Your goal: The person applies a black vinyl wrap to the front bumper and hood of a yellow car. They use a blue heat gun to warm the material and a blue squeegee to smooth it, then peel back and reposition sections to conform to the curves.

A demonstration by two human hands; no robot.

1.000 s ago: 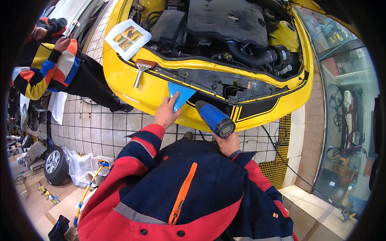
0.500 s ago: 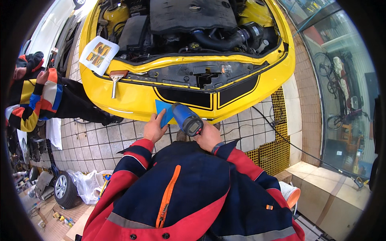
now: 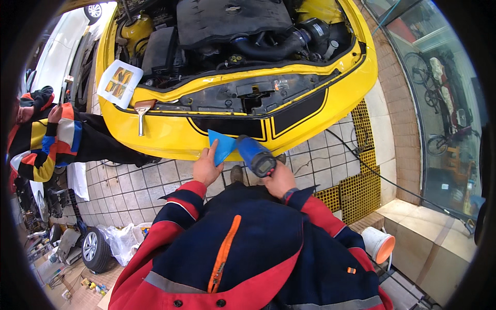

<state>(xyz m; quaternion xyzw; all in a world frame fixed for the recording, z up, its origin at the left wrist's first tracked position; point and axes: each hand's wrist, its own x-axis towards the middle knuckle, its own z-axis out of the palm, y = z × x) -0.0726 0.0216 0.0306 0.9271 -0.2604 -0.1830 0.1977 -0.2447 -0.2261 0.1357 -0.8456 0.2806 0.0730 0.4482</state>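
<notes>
Pinching blue card (image 3: 221, 145), left grip (image 3: 206, 168) near bumper edge (image 3: 178, 151), right grip (image 3: 279, 180) around heat gun (image 3: 254, 155), tiled floor (image 3: 251, 178) between

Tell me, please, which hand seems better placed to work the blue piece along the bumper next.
Probably the left hand: it holds the blue piece near the bumper, while the right hand grips a gun-shaped tool.

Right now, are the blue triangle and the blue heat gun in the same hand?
No, the left hand holds the blue triangle, and the right hand holds the blue heat gun.
</notes>
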